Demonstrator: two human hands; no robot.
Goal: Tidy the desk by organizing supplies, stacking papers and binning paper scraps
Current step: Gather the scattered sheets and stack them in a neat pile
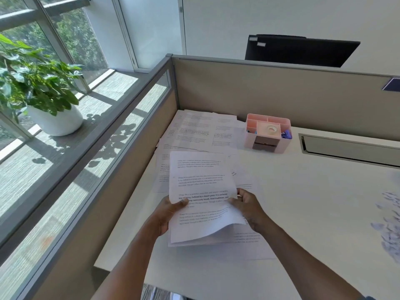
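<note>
Left hand (pixel 167 213) and right hand (pixel 249 205) pinch a sagging stack (pixel 205 202); loose lower sheets could slip onto the tabletop (pixel 303 202).

Just one view here, a wide-angle cam on the person's head, looking forward and down at the desk (pixel 303 213) from close up. Both hands sit low in the middle of the shot. It faces the partition (pixel 259 94) at the back, with the window (pixel 43 61) off to the left.
</note>
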